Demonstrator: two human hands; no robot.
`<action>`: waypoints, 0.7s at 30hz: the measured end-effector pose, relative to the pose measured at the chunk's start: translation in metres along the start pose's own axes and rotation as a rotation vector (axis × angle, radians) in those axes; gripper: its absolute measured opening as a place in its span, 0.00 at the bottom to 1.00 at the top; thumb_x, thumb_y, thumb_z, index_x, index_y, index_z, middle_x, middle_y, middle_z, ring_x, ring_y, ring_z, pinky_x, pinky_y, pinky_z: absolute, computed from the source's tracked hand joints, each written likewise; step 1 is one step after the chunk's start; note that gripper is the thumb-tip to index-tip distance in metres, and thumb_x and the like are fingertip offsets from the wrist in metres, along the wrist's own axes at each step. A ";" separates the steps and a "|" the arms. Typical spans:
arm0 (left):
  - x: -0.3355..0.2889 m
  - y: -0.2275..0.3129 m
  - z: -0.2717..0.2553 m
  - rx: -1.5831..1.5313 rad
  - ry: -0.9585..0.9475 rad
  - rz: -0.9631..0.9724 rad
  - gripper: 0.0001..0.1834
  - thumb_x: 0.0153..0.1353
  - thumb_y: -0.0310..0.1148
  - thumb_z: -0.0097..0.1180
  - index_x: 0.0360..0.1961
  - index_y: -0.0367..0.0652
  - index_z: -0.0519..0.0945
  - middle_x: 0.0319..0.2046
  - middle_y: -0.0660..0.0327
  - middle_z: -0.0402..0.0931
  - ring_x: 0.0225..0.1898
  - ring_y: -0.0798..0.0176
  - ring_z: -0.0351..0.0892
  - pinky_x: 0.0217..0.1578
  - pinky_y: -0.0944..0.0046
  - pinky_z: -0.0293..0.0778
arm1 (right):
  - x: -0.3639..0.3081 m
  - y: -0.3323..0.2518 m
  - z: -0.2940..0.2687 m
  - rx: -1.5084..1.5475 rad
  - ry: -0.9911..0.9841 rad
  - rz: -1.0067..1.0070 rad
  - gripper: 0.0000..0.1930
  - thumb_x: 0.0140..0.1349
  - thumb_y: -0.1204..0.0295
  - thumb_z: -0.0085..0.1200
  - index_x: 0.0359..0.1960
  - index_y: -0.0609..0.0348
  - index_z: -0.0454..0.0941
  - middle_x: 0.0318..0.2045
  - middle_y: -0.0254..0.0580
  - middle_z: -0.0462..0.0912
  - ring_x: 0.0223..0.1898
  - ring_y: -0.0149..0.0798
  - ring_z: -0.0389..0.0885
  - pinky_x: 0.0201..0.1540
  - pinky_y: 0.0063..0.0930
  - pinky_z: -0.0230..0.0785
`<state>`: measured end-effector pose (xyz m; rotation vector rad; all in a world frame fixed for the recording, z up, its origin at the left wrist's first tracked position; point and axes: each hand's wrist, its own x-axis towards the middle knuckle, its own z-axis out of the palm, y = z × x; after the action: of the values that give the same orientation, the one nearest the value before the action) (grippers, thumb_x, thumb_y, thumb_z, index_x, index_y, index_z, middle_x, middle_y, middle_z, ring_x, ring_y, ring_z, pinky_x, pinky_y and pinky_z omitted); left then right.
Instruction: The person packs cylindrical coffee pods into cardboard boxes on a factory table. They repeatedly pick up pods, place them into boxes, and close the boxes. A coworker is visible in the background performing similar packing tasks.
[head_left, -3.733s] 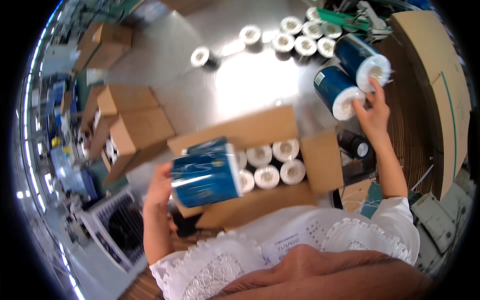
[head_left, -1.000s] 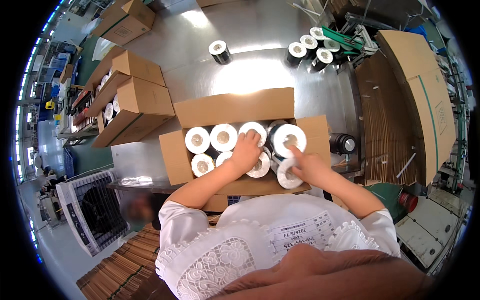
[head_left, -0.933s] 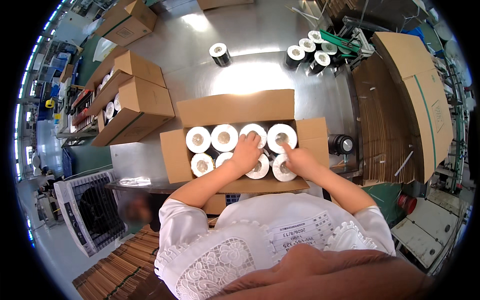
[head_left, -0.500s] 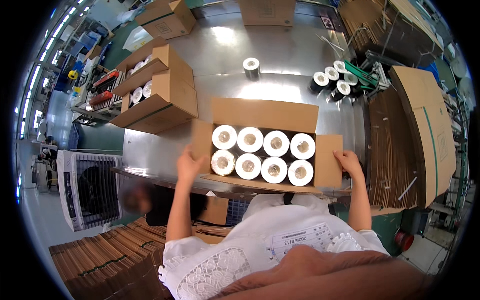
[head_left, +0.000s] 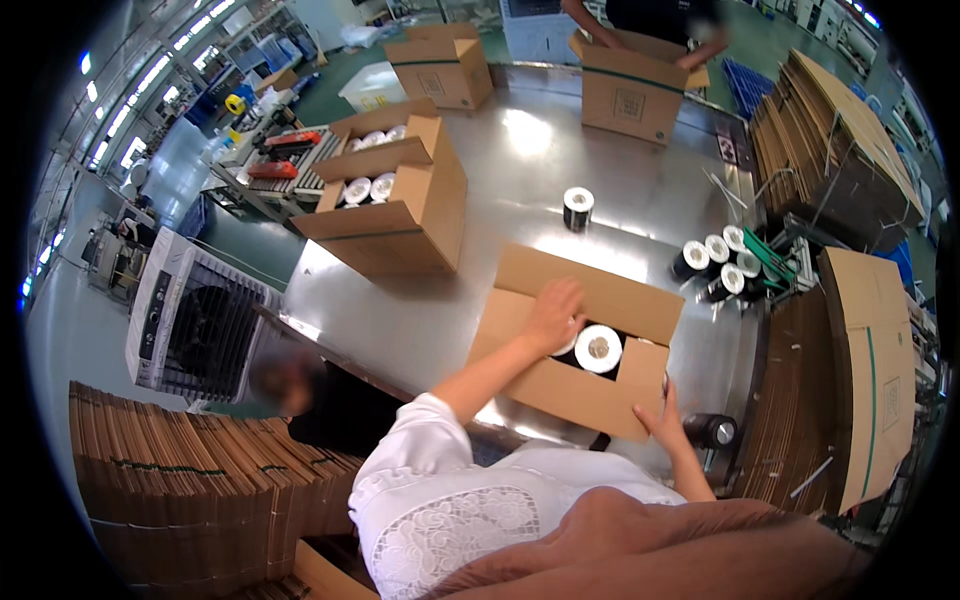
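A cardboard box (head_left: 575, 395) rests on the metal table in front of me, turned at a slant. Its left, near and right flaps lean in over the opening, while the far flap (head_left: 600, 288) stands up. Between the flaps I see one roll (head_left: 598, 349) with a white end, and part of another; the flaps and my arm hide the other contents. My left hand (head_left: 555, 318) reaches across the box and lies over the left flap beside the far one, fingers extended. At the near right corner, my right hand (head_left: 664, 416) holds the box, thumb apart from the fingers.
A single roll (head_left: 578, 209) stands beyond the box; several more (head_left: 722, 260) cluster at right. Filled box (head_left: 425, 215) stands left. A co-worker's arms reach into a far box (head_left: 630, 95). Near the right hand lies a dark bottle (head_left: 712, 431). Flattened cartons (head_left: 180, 470) are stacked at left.
My view has shifted. Left, near and right flaps have come inward, covering most rolls. My left hand moved from the left side onto the box; my right moved from the right flap to the near corner.
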<state>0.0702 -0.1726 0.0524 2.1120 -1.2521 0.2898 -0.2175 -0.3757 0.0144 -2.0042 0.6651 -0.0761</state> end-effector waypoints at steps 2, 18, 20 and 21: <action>0.041 0.009 0.005 0.097 0.020 0.073 0.31 0.58 0.42 0.54 0.58 0.34 0.67 0.56 0.47 0.68 0.65 0.45 0.59 0.66 0.46 0.52 | -0.001 -0.003 0.011 0.343 -0.135 0.232 0.40 0.56 0.62 0.63 0.66 0.61 0.53 0.59 0.51 0.67 0.60 0.45 0.68 0.61 0.34 0.64; -0.096 0.086 -0.087 0.273 -0.467 -1.019 0.58 0.44 0.65 0.61 0.72 0.52 0.49 0.72 0.46 0.32 0.72 0.38 0.24 0.57 0.18 0.45 | 0.054 -0.112 0.138 0.687 -0.975 0.337 0.45 0.66 0.53 0.49 0.72 0.43 0.28 0.71 0.42 0.40 0.71 0.50 0.44 0.58 0.65 0.62; -0.117 0.057 -0.091 0.273 -0.337 -1.076 0.58 0.43 0.63 0.63 0.72 0.57 0.48 0.72 0.47 0.30 0.72 0.36 0.22 0.55 0.17 0.48 | 0.062 -0.136 0.161 0.493 -1.029 0.245 0.40 0.68 0.52 0.46 0.72 0.47 0.36 0.71 0.39 0.44 0.70 0.43 0.49 0.61 0.55 0.61; -0.142 0.026 -0.083 0.307 -0.234 -1.043 0.58 0.42 0.62 0.64 0.72 0.58 0.49 0.72 0.47 0.30 0.71 0.35 0.22 0.55 0.17 0.50 | 0.061 -0.144 0.173 0.431 -1.070 0.179 0.37 0.69 0.53 0.45 0.72 0.48 0.40 0.71 0.37 0.47 0.69 0.40 0.53 0.61 0.50 0.62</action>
<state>-0.0141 -0.0289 0.0563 2.8017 -0.0782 -0.2526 -0.0495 -0.2148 0.0319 -1.2860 0.0962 0.8324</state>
